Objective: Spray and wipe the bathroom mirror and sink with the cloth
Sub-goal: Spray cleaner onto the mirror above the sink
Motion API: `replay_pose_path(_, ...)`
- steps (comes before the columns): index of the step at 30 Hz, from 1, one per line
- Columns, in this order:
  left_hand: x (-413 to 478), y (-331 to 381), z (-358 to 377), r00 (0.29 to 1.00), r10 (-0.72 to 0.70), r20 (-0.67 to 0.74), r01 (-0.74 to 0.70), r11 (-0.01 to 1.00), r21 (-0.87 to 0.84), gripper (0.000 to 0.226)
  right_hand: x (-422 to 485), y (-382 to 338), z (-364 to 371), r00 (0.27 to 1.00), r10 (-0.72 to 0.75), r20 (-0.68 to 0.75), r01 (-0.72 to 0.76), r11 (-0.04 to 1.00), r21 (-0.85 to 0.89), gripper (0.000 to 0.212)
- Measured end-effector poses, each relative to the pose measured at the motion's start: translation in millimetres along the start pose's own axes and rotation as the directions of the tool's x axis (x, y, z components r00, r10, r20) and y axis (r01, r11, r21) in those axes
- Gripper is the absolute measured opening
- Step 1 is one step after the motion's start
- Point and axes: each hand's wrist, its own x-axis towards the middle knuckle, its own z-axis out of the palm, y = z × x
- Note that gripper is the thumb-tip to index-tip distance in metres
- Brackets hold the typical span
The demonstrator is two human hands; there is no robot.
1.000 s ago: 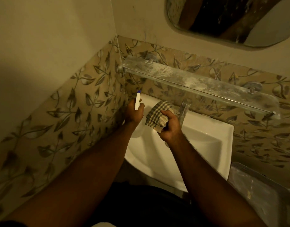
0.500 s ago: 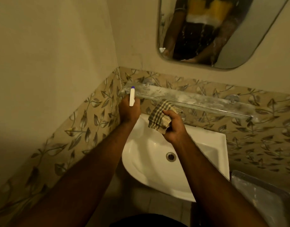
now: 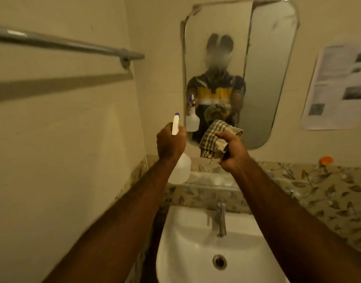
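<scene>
A: As the sink lay nearest, it was entered first: white basin, bare, tap upright at its back edge. What stood next?

B: Left hand, grip closed round the neck of a spray bottle, nozzle raised toward the glass. Right hand, grip closed on a bunched checked cloth. Both were held above the glass shelf, just short of the mirror.

A: And beyond?

B: Mirror on the far wall, reflecting the person, bottle and cloth. Towel rail on the left wall; printed sheet taped at right.

A: Hazards recorded?

B: By judgement only: a spray from so close might run down onto the shelf and tiles, or drift onto the sheet; the wadded cloth might smear rather than clear; the lower rim sat close to the shelf, so a wide stroke could knock it.

A: Markings?

B: None legible. The bottle showed no label; the sheet's text was too blurred to read.
</scene>
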Motion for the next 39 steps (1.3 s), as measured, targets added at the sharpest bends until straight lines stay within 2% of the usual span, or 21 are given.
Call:
replay_pose_path(3, 12, 36, 1, 0.998, 0.057, 0.026, -0.056, 0.998, -0.035, 0.013, -12, -28, 14, 0.999, -0.054, 0.002, 0.054, 0.999, -0.003, 0.035)
replay_pose_path(8, 23, 86, 8, 0.993, 0.116, 0.015, -0.115, 0.991, -0.071, 0.027, -28, -70, 25, 0.993, -0.121, 0.006, 0.121, 0.992, -0.026, 0.029)
replay_pose_path(14, 25, 116, 17, 0.996, 0.058, -0.061, -0.063, 0.994, -0.093, 0.035, -34, -102, 21, 0.990, -0.140, 0.027, 0.142, 0.988, -0.066, 0.037)
replay_pose_path(18, 19, 113, 27, 0.998, 0.025, -0.052, -0.028, 0.998, -0.049, 0.043, -30, -112, 12, 0.989, -0.143, 0.030, 0.145, 0.987, -0.070, 0.041)
replay_pose_path(26, -8, 96, 67, 0.997, 0.053, 0.060, -0.047, 0.994, -0.096, 0.029, -19, -117, -30, 0.991, -0.129, -0.027, 0.126, 0.987, -0.101, 0.041)
replay_pose_path(30, -22, 89, 90, 0.997, 0.017, 0.078, -0.009, 0.994, -0.105, 0.032, -15, -116, -51, 0.987, -0.136, -0.082, 0.126, 0.986, -0.110, 0.040)
replay_pose_path(35, -40, 80, 110, 0.990, 0.081, 0.118, -0.075, 0.996, -0.053, 0.039, -9, -113, -70, 0.982, -0.146, -0.118, 0.130, 0.983, -0.131, 0.039)
replay_pose_path(39, -53, 68, 121, 0.986, 0.066, 0.150, -0.060, 0.997, -0.043, 0.037, -6, -106, -82, 0.980, -0.141, -0.143, 0.121, 0.983, -0.140, 0.042)
